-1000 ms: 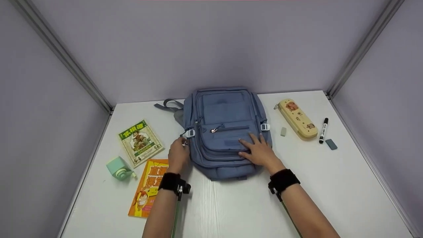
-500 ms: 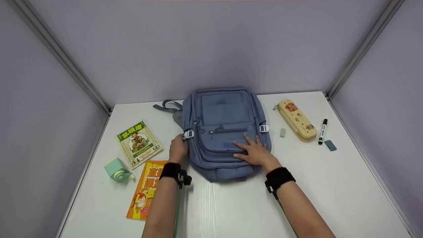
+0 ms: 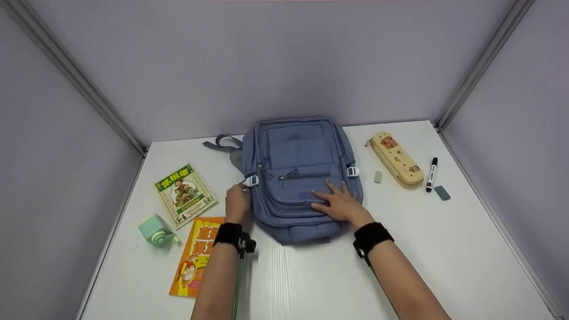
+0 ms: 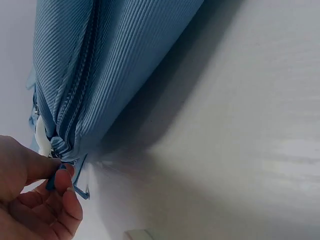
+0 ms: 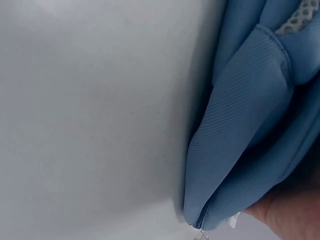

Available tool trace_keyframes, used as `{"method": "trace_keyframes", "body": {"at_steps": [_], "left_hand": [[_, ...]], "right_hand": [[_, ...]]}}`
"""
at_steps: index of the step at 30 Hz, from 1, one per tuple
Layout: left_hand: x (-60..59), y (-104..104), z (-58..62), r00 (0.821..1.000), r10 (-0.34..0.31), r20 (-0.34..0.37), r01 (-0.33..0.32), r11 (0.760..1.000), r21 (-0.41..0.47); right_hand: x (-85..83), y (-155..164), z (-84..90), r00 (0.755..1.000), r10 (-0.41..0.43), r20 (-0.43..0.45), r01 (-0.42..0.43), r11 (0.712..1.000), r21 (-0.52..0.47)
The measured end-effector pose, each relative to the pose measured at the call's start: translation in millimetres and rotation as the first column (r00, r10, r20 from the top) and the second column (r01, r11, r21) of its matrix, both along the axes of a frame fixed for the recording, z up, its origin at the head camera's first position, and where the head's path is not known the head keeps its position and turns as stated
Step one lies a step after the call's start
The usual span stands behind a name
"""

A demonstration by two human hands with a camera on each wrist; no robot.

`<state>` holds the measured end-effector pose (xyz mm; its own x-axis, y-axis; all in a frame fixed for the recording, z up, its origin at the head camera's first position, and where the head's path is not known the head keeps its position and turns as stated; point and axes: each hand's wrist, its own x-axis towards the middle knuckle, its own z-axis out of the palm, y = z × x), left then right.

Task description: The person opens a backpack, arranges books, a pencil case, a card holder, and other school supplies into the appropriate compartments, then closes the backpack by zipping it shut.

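Note:
A blue backpack (image 3: 295,151) lies front up on the white table, its zippered pockets facing me. At its left side, below a white buckle (image 3: 252,181), my left hand (image 3: 237,202) is at the side seam. The left wrist view shows thumb and forefinger pinching a small blue zipper pull (image 4: 51,183) at the end of a side zipper (image 4: 75,95). My right hand (image 3: 340,204) rests with fingers spread on the lower front of the backpack. Only the edge of that hand (image 5: 295,215) shows in the right wrist view.
Left of the backpack lie a green-bordered book (image 3: 186,195), an orange book (image 3: 195,258) partly under my forearm, and a mint pump bottle (image 3: 156,231). To the right are a yellow pencil case (image 3: 397,160), a marker (image 3: 431,174), a pale eraser (image 3: 378,177) and a dark eraser (image 3: 442,193).
My left hand has moved slightly up the backpack's side toward the buckle. The right hand has slid a little left across the front. The head view has shifted slightly.

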<state>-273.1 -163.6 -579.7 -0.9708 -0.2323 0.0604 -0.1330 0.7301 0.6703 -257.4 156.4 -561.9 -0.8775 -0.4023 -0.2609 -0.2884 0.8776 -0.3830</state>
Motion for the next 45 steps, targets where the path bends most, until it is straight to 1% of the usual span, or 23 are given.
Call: {"method": "trace_keyframes", "body": {"at_steps": [7, 14, 16, 19, 22, 24, 26, 28, 30, 34, 37, 41, 44, 45], "left_hand": [[15.3, 8.4, 5.6, 1.000, -0.009, 0.019, 0.010, 0.999, -0.050], [37.1, 11.2, 4.6, 0.999, 0.005, 0.051, 0.000, 0.994, -0.109], [43.5, 12.7, 4.9, 0.999, -0.008, 0.043, 0.013, 0.991, -0.134], [52.1, 15.2, 6.5, 0.999, -0.035, -0.001, 0.034, 0.982, -0.187], [59.5, 16.9, 8.7, 0.996, -0.073, -0.059, 0.054, 0.961, -0.272], [63.8, 17.5, 9.7, 0.991, -0.099, -0.092, 0.063, 0.939, -0.337], [67.7, 17.7, 9.8, 0.985, -0.128, -0.112, 0.074, 0.916, -0.394], [71.4, 18.2, 9.8, 0.980, -0.153, -0.127, 0.086, 0.902, -0.423], [75.1, 18.9, 10.2, 0.975, -0.172, -0.140, 0.100, 0.904, -0.416], [82.7, 20.7, 11.4, 0.974, -0.178, -0.143, 0.120, 0.932, -0.341], [88.4, 21.2, 10.7, 0.974, -0.169, -0.150, 0.119, 0.948, -0.295], [95.8, 20.6, 7.8, 0.972, -0.169, -0.161, 0.117, 0.950, -0.288], [101.2, 20.2, 6.5, 0.972, -0.173, -0.157, 0.123, 0.951, -0.282], [103.1, 20.3, 6.6, 0.974, -0.169, -0.151, 0.125, 0.955, -0.268]], "right_hand": [[-5.9, -0.6, 1.6, 0.999, -0.025, 0.040, 0.025, 0.999, 0.021], [-3.7, -2.5, 1.5, 0.999, -0.022, 0.029, 0.021, 1.000, 0.019], [-3.0, -2.4, 1.1, 0.999, -0.025, 0.027, 0.024, 0.999, 0.024], [-2.9, -2.4, 1.3, 0.999, -0.026, 0.025, 0.026, 0.999, 0.030], [-3.4, -3.3, 1.4, 0.999, -0.028, 0.030, 0.027, 0.999, 0.032], [-3.6, -3.9, 1.2, 0.999, -0.028, 0.032, 0.027, 0.999, 0.026], [-3.6, -4.4, 0.7, 0.999, -0.032, 0.036, 0.031, 0.999, 0.028], [-3.6, -4.5, -0.2, 0.999, -0.038, 0.037, 0.037, 0.999, 0.028], [-3.9, -4.6, -1.6, 0.998, -0.044, 0.036, 0.042, 0.999, 0.033], [-4.2, -4.9, -3.6, 0.999, -0.043, 0.027, 0.042, 0.998, 0.038], [-3.6, -5.1, -3.4, 0.999, -0.039, 0.026, 0.038, 0.999, 0.039], [-2.3, -4.8, -1.6, 0.999, -0.034, 0.024, 0.034, 0.999, 0.037], [-1.4, -4.6, 0.1, 0.999, -0.036, 0.022, 0.035, 0.999, 0.032], [-1.2, -4.5, 0.5, 0.999, -0.036, 0.021, 0.035, 0.999, 0.031]]}}
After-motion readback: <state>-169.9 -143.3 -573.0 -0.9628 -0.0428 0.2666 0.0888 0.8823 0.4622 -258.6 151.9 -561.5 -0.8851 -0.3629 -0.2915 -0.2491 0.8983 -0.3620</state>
